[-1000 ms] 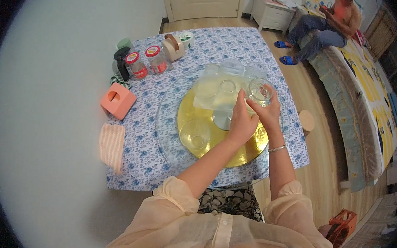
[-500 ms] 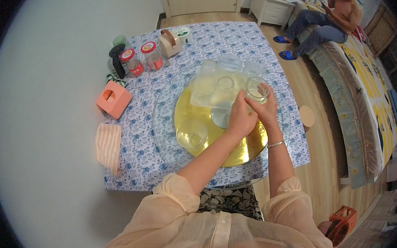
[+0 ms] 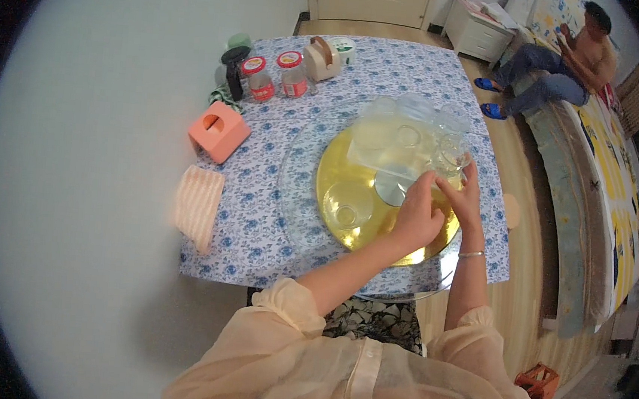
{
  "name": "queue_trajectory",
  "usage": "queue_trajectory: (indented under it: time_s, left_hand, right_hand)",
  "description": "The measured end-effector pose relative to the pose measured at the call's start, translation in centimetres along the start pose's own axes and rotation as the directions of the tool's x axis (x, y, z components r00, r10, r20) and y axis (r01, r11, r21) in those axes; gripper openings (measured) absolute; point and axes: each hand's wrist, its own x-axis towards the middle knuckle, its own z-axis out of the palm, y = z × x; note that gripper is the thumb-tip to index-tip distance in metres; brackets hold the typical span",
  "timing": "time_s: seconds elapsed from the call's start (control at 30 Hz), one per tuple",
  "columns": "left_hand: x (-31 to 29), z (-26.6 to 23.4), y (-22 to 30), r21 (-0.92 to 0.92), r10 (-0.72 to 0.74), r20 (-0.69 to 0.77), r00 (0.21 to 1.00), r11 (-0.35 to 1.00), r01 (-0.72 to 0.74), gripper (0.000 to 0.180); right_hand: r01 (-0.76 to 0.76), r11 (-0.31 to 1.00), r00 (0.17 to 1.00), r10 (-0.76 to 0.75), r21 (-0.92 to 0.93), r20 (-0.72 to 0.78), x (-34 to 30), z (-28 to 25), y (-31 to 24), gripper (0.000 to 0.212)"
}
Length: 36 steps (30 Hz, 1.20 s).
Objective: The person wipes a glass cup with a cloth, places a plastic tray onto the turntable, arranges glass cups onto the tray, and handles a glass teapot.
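Note:
A clear glass cup stands at the right side of a translucent tray on a round gold turntable with a glass top. My right hand has its fingers curled round the near right side of the cup. Just left of it is my left hand, its fingers bent together close below the cup; whether anything lies in them is hidden. Several other clear glass vessels sit at the tray's far side. A clear glass bowl rests on the turntable's left part.
Two red-lidded jars, a cream lidded container and a black-handled bottle stand at the far left. Nearer lie a coral box and a striped cloth. Someone in blue slippers sits on the bed at right.
The view has swung left, so the table appears further right. The cup, tilted in both hands before, is now lower at the tray's right side, and my left hand has drawn off it.

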Motion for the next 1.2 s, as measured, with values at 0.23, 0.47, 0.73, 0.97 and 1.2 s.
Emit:
queue_trajectory:
  time_s: [0.23,0.47,0.73,0.97,1.2]
  left_hand:
    - [-3.1,-1.8,1.2,0.065,0.162,0.005,0.987,0.985,-0.162,0.061]
    - [-5.8,-5.0,3.1,0.06,0.207,0.055,0.977,0.976,-0.21,0.051]
    - [-7.9,-10.0,2.6,-0.015,0.179,-0.042,0.983,0.984,-0.18,0.041]
    - [-6.3,-15.8,-0.2,0.042,0.208,-0.331,0.921,0.978,-0.205,0.037]
    - [-1.6,-22.3,-6.0,-0.271,-0.079,-0.53,0.844,0.959,-0.08,0.024]
  right_hand:
    - [-0.063,0.986,0.977,0.03,-0.153,-0.209,-3.0,-1.2,-0.9,0.053]
    - [0.022,1.0,0.941,-0.02,0.002,-0.338,-5.1,-0.3,-3.2,0.023]
    - [0.188,0.931,0.975,-0.139,0.313,-0.173,-7.4,6.1,-12.0,0.007]
    - [0.008,0.879,0.997,-0.042,0.476,0.062,-6.3,15.0,-16.0,0.012]
    - [-0.104,0.895,0.986,0.038,0.433,0.16,-2.2,26.7,-13.9,0.018]
